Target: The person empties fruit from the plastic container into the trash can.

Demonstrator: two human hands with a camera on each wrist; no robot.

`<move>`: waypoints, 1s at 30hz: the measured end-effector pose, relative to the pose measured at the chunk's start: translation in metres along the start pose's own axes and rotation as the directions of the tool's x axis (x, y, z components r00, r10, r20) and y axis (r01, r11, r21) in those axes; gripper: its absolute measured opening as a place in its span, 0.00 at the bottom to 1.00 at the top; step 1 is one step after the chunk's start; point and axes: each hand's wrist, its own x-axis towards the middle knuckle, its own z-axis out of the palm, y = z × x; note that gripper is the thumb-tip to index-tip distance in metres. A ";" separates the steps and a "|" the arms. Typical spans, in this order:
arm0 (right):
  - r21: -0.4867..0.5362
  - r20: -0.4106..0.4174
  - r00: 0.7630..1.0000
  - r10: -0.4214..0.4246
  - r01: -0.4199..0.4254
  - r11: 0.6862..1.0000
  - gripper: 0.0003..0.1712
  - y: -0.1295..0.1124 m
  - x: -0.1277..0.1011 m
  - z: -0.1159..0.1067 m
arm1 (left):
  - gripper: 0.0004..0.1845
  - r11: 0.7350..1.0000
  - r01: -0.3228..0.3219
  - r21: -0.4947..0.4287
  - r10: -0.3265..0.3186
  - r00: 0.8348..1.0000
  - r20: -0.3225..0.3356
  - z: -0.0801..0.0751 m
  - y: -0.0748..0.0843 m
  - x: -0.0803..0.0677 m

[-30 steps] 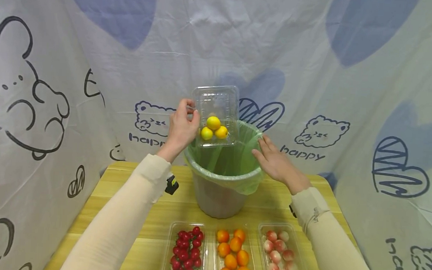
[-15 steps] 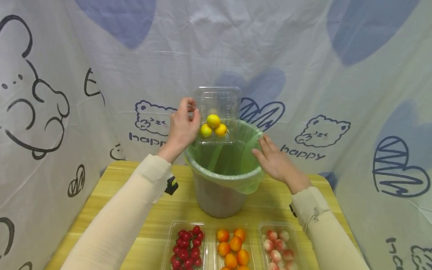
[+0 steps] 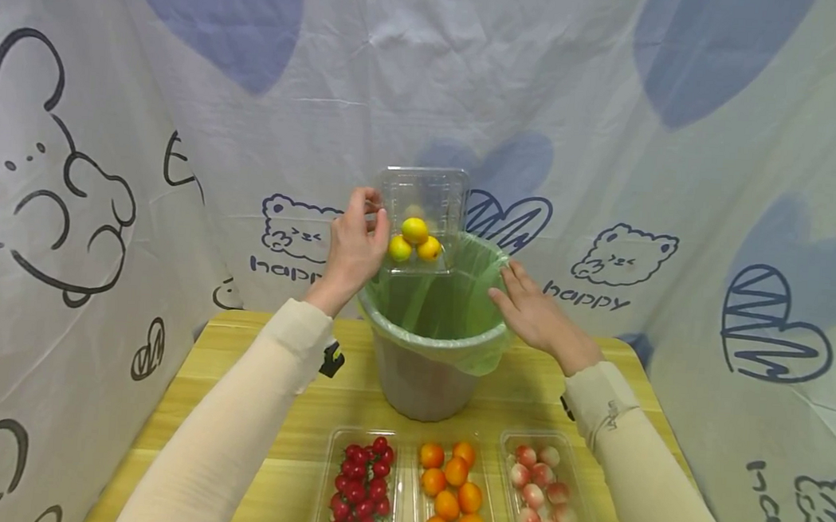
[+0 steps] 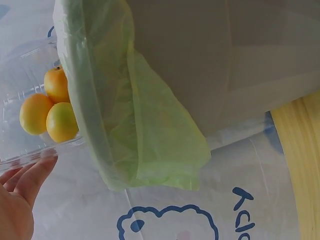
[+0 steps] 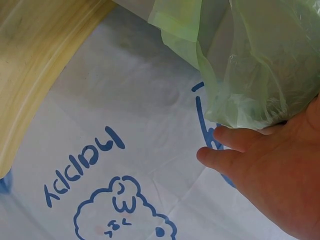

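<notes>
I note the left grip (image 3: 353, 241) grasping the clear tray (image 3: 422, 193), tilted steeper than a second ago over the bin (image 3: 429, 343); three yellow fruits (image 3: 414, 241) remain inside, unspilled. Right grip (image 3: 530, 308) released, steadying the rim.

The bin (image 3: 425, 373) blocks the table's (image 3: 240, 346) middle, three fruit trays (image 3: 458, 487) crowd the near edge; both sides lie open.
</notes>
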 end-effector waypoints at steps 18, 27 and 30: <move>-0.006 0.008 1.000 0.004 -0.004 1.000 0.47 -0.001 0.000 0.000 | 0.12 1.000 0.014 -0.025 -0.015 1.000 -0.025 -0.001 0.000 0.001; 0.004 0.008 1.000 0.000 0.000 1.000 0.46 -0.001 -0.001 0.000 | 0.12 0.999 0.022 -0.024 -0.023 0.999 -0.035 -0.001 0.000 0.001; 0.008 0.011 1.000 0.000 -0.001 1.000 0.46 -0.001 -0.002 0.000 | 0.12 0.998 0.045 -0.031 -0.046 0.998 -0.031 -0.003 0.000 0.001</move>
